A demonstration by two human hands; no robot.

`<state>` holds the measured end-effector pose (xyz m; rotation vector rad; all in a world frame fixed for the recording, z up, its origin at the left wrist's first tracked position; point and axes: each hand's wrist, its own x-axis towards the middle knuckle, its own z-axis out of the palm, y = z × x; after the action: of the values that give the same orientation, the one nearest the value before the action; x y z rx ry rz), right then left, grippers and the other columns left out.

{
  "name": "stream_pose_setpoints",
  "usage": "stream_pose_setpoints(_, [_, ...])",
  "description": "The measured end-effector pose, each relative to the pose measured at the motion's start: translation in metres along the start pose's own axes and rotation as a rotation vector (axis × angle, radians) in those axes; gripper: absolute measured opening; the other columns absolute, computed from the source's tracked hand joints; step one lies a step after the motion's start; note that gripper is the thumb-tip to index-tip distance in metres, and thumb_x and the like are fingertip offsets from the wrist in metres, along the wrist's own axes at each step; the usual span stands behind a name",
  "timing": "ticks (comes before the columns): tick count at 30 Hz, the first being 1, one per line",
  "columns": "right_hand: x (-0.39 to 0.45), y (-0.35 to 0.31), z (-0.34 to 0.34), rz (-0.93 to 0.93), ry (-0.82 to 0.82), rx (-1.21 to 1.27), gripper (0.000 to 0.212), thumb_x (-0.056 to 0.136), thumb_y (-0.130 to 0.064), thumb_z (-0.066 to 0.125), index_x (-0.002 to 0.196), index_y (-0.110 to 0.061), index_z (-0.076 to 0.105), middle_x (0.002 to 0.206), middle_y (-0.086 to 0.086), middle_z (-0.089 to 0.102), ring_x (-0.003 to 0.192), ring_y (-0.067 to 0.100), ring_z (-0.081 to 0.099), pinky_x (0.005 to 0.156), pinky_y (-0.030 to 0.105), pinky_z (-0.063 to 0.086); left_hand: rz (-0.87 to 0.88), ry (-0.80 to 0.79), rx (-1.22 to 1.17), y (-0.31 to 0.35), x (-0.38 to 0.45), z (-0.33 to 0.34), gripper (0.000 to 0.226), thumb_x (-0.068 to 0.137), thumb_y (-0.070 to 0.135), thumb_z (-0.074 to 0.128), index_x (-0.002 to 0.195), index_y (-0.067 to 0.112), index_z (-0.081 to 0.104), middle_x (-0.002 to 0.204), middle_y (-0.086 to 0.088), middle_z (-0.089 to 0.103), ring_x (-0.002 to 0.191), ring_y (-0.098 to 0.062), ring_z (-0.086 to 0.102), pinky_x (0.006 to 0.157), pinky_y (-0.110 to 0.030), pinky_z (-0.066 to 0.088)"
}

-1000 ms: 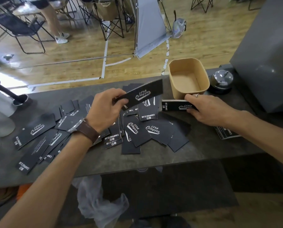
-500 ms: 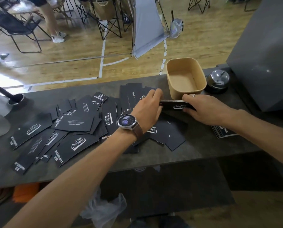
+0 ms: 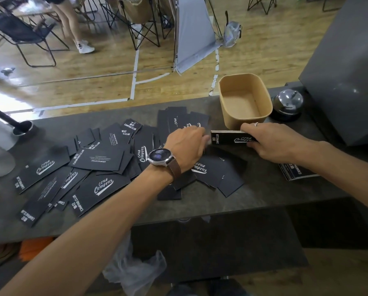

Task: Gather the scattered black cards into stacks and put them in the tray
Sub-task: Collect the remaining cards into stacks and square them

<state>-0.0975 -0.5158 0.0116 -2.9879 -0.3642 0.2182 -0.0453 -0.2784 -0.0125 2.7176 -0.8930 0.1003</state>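
1. scattered black cards (image 3: 103, 184): dozens, too overlapped to count, spread over the grey counter (image 3: 253, 201).
2. one stack (image 3: 230, 137) gripped on edge in the right hand (image 3: 272, 144), just in front of the tray.
3. left hand (image 3: 187, 146): fingertips blurred beside the stack's end; grip cannot be told.
4. one tan tray (image 3: 264, 97), no cards inside.
5. a second stack (image 3: 296, 171) lies flat under the right forearm.
6. one bell (image 3: 287, 103) just right of the tray.

Lower centre: we see bare counter (image 3: 200, 208) along the near edge, open to a hand.
Left and centre: scattered cards (image 3: 97, 165) cover the surface.
Upper right: tray (image 3: 246, 122), bell (image 3: 287, 103) and grey box (image 3: 345, 82) crowd the corner.
Tray mouth: open from above.
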Motion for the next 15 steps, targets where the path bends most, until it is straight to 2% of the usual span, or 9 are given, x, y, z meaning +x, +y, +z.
stream_pose_setpoints(3, [-0.001,-0.002,0.004,0.002,0.007,-0.026,0.016,0.096,-0.027,0.054,0.101,-0.025,0.039,0.099,-0.004,0.057,0.086,0.024,0.059,0.068,0.043,0.049,-0.211,0.04,0.087,-0.019,-0.008,-0.006,0.036,0.097,0.048,0.045,0.081,0.016,0.05,0.086,-0.004,0.06,0.08,-0.031,0.06,0.061,-0.034,0.035])
stream_pose_setpoints(7, [-0.002,-0.003,0.005,0.005,0.021,-0.023,0.017,0.096,-0.027,0.053,0.101,-0.025,0.038,0.099,-0.003,0.057,0.086,0.025,0.06,0.069,0.045,0.05,-0.406,-0.062,0.16,-0.028,-0.019,-0.01,0.066,0.074,0.081,0.049,0.078,0.016,0.049,0.079,-0.002,0.058,0.07,-0.029,0.054,0.061,-0.034,0.038])
stream_pose_setpoints(9, [-0.002,-0.004,0.004,0.006,0.025,-0.025,0.017,0.096,-0.028,0.053,0.1,-0.024,0.037,0.098,-0.003,0.057,0.085,0.025,0.06,0.069,0.046,0.05,-0.454,-0.116,0.157,-0.024,-0.019,-0.01,0.074,0.065,0.089,0.05,0.077,0.016,0.048,0.075,0.0,0.052,0.068,-0.029,0.051,0.06,-0.034,0.039])
stream_pose_setpoints(12, [-0.002,-0.005,0.004,0.007,0.028,-0.024,0.016,0.096,-0.028,0.054,0.101,-0.023,0.039,0.098,-0.003,0.057,0.085,0.025,0.06,0.069,0.047,0.051,-0.526,-0.156,0.084,-0.027,-0.013,-0.012,0.071,0.064,0.084,0.059,0.075,0.014,0.05,0.075,-0.001,0.054,0.069,-0.03,0.054,0.061,-0.034,0.041])
stream_pose_setpoints(15, [-0.003,-0.005,0.005,0.009,0.033,-0.021,0.016,0.096,-0.027,0.054,0.102,-0.023,0.039,0.097,-0.003,0.057,0.086,0.024,0.06,0.069,0.046,0.051,-0.583,-0.174,-0.088,-0.038,-0.011,-0.013,0.058,0.069,0.069,0.07,0.07,0.012,0.057,0.076,-0.004,0.063,0.074,-0.031,0.061,0.061,-0.033,0.044])
